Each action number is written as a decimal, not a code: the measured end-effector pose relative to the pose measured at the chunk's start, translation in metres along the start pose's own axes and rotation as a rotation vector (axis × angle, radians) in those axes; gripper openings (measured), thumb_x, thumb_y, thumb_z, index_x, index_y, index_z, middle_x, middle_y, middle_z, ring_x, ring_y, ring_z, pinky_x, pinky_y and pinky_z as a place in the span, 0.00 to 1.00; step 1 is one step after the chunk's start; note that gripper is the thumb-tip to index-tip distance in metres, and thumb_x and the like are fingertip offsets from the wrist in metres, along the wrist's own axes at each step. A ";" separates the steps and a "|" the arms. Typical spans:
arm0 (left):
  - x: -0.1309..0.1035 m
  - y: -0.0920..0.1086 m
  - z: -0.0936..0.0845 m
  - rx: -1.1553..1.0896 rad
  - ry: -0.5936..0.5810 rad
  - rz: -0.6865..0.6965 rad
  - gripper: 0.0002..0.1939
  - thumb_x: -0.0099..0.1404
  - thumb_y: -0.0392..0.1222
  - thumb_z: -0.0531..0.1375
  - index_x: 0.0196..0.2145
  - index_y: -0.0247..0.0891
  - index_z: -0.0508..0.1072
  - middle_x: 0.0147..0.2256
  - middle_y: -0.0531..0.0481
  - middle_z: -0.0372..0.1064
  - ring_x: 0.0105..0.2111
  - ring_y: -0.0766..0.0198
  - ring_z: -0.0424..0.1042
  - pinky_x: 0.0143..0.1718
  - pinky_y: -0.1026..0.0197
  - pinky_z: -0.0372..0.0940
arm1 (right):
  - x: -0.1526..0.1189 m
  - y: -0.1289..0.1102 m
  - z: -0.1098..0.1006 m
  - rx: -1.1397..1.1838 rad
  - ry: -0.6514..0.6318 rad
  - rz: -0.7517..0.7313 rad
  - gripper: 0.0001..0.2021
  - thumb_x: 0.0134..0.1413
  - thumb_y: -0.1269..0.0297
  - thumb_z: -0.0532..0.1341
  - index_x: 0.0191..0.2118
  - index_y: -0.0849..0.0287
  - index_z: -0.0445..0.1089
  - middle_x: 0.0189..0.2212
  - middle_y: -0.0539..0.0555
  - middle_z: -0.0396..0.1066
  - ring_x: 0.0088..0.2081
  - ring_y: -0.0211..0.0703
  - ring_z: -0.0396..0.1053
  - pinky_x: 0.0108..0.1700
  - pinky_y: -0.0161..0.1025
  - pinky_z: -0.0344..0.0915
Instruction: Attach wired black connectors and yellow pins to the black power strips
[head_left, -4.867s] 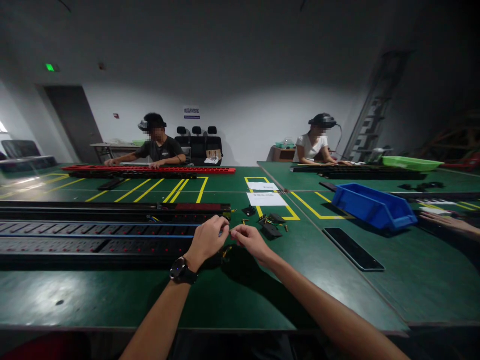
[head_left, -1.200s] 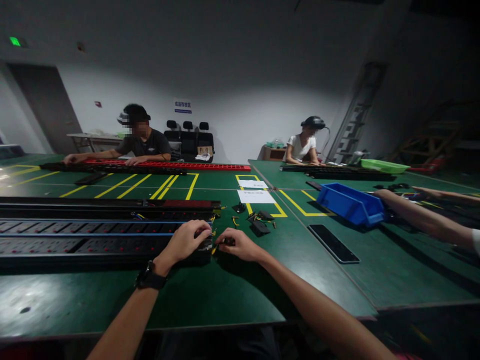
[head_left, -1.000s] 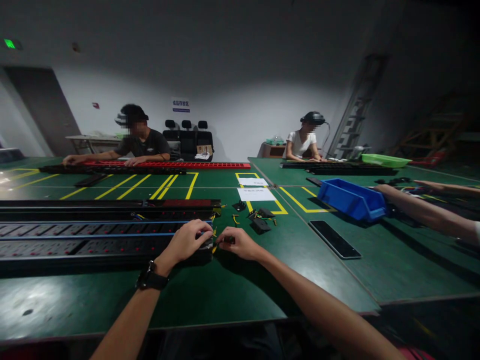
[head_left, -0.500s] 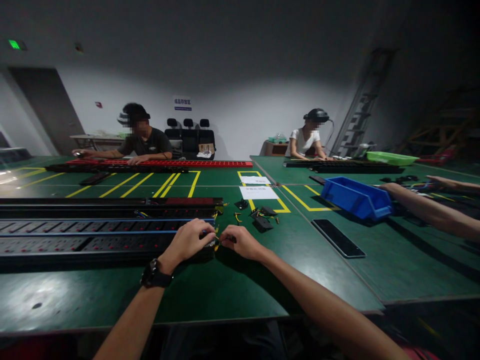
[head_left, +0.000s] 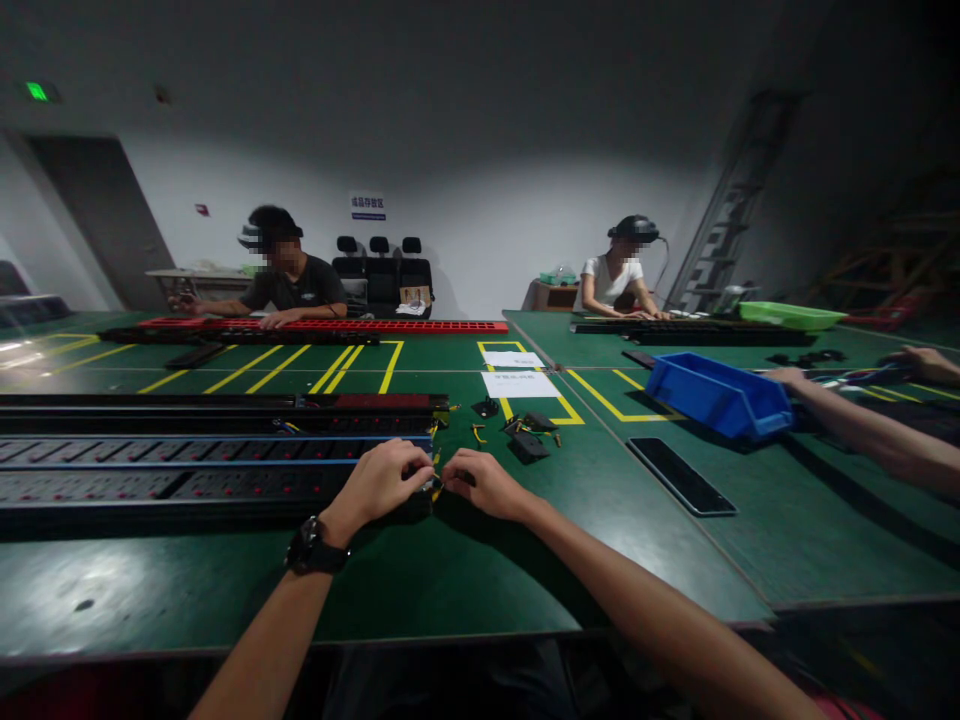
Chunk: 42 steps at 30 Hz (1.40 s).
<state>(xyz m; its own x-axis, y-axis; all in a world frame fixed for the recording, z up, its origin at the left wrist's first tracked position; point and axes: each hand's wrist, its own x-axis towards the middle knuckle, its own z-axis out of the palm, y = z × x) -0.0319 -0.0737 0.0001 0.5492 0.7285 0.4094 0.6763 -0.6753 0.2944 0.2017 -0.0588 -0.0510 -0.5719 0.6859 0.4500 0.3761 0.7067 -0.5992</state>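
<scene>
Long black power strips (head_left: 247, 485) with rows of sockets, small red marks and blue edges lie along the left of the table. My left hand (head_left: 385, 482) rests over the right end of the nearest strip, thumb and fingers pinched on something small, mostly hidden. Just right of that end, my right hand (head_left: 486, 484) is closed, its fingertips pinching at a short yellow wire (head_left: 438, 492). The fingertips of both hands nearly meet there. More yellow wire ends (head_left: 452, 408) stick out of the strip behind.
Small black parts with yellow wires (head_left: 531, 440) lie beyond my right hand. A phone (head_left: 679, 475), a blue bin (head_left: 716, 400) and paper sheets (head_left: 519, 385) are on the green table (head_left: 570, 540). A co-worker's arms (head_left: 870, 425) reach in at right; two people work opposite.
My hands stay at the strip's end with only slight finger movement. The co-worker's hands at right have shifted a little, and the person opposite left has raised a hand slightly.
</scene>
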 end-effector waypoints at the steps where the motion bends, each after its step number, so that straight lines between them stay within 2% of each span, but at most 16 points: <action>1: 0.000 0.001 0.000 0.000 0.003 -0.001 0.10 0.69 0.46 0.59 0.36 0.41 0.79 0.32 0.50 0.74 0.34 0.61 0.70 0.35 0.61 0.61 | 0.000 0.000 0.000 0.027 0.011 0.019 0.05 0.59 0.73 0.63 0.37 0.57 0.76 0.35 0.52 0.73 0.36 0.41 0.70 0.40 0.36 0.65; 5: -0.001 0.003 -0.002 0.013 0.009 -0.005 0.09 0.69 0.45 0.60 0.35 0.41 0.79 0.32 0.50 0.74 0.34 0.61 0.70 0.35 0.61 0.61 | 0.001 0.000 0.000 0.105 0.024 0.086 0.06 0.57 0.71 0.66 0.40 0.56 0.76 0.34 0.50 0.74 0.35 0.40 0.70 0.38 0.35 0.65; 9: -0.001 0.003 -0.004 0.038 0.010 0.000 0.09 0.69 0.44 0.60 0.35 0.41 0.79 0.31 0.50 0.74 0.33 0.61 0.70 0.35 0.61 0.61 | 0.001 -0.002 0.000 0.096 0.013 0.065 0.05 0.56 0.72 0.67 0.38 0.56 0.76 0.34 0.50 0.73 0.35 0.40 0.70 0.38 0.35 0.65; 13: 0.000 0.003 -0.004 0.040 0.010 -0.011 0.08 0.69 0.43 0.60 0.34 0.41 0.78 0.31 0.50 0.74 0.33 0.61 0.70 0.35 0.61 0.61 | -0.001 -0.003 0.001 -0.041 -0.005 -0.022 0.03 0.60 0.70 0.66 0.38 0.56 0.75 0.36 0.52 0.71 0.36 0.41 0.69 0.39 0.36 0.64; 18: 0.000 0.004 -0.004 0.053 0.020 -0.003 0.08 0.68 0.42 0.60 0.34 0.40 0.78 0.30 0.50 0.73 0.33 0.61 0.69 0.35 0.61 0.60 | -0.003 -0.006 0.001 -0.198 -0.046 -0.091 0.06 0.65 0.71 0.59 0.41 0.55 0.74 0.39 0.53 0.71 0.39 0.43 0.69 0.41 0.36 0.62; 22: -0.001 0.004 -0.005 0.052 0.017 -0.003 0.08 0.69 0.42 0.60 0.34 0.40 0.78 0.31 0.50 0.73 0.33 0.61 0.70 0.35 0.61 0.60 | -0.001 -0.005 0.000 -0.113 -0.027 -0.040 0.05 0.62 0.71 0.62 0.42 0.56 0.73 0.39 0.53 0.72 0.38 0.42 0.69 0.40 0.36 0.63; 27: -0.003 0.000 -0.004 0.047 0.035 -0.022 0.07 0.69 0.42 0.60 0.35 0.40 0.78 0.32 0.50 0.74 0.34 0.61 0.70 0.36 0.61 0.61 | 0.000 0.001 -0.002 0.018 0.009 0.053 0.08 0.57 0.73 0.67 0.42 0.57 0.73 0.37 0.51 0.73 0.37 0.41 0.70 0.40 0.35 0.64; 30: -0.003 -0.001 -0.004 0.044 0.038 -0.023 0.07 0.69 0.42 0.61 0.35 0.40 0.78 0.33 0.50 0.75 0.35 0.61 0.70 0.37 0.61 0.61 | 0.000 0.003 -0.003 -0.011 -0.026 0.045 0.05 0.56 0.75 0.67 0.37 0.58 0.75 0.34 0.50 0.74 0.36 0.40 0.69 0.40 0.35 0.63; 34: -0.003 0.000 -0.004 0.053 0.041 -0.030 0.07 0.69 0.42 0.60 0.35 0.40 0.78 0.33 0.50 0.74 0.35 0.61 0.70 0.37 0.60 0.61 | 0.001 0.002 -0.005 -0.039 -0.097 0.010 0.06 0.54 0.76 0.68 0.34 0.58 0.76 0.34 0.50 0.74 0.37 0.41 0.70 0.41 0.35 0.63; 39: -0.004 0.002 -0.004 0.056 0.048 -0.030 0.07 0.69 0.42 0.60 0.34 0.40 0.78 0.33 0.51 0.74 0.35 0.61 0.70 0.37 0.61 0.60 | 0.006 0.000 -0.002 -0.008 0.007 0.116 0.07 0.54 0.78 0.67 0.34 0.58 0.76 0.34 0.51 0.77 0.37 0.41 0.73 0.41 0.35 0.64; 42: -0.003 0.001 -0.003 0.066 0.048 -0.030 0.08 0.69 0.42 0.60 0.35 0.40 0.78 0.33 0.51 0.74 0.34 0.61 0.70 0.37 0.61 0.60 | 0.007 0.001 0.000 0.006 0.016 0.142 0.07 0.55 0.78 0.67 0.35 0.58 0.77 0.34 0.50 0.78 0.36 0.41 0.74 0.40 0.34 0.64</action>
<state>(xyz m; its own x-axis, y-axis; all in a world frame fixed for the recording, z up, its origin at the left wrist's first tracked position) -0.0344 -0.0772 0.0022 0.5055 0.7408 0.4423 0.7237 -0.6432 0.2502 0.1975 -0.0533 -0.0484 -0.5014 0.7819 0.3705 0.4479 0.6009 -0.6620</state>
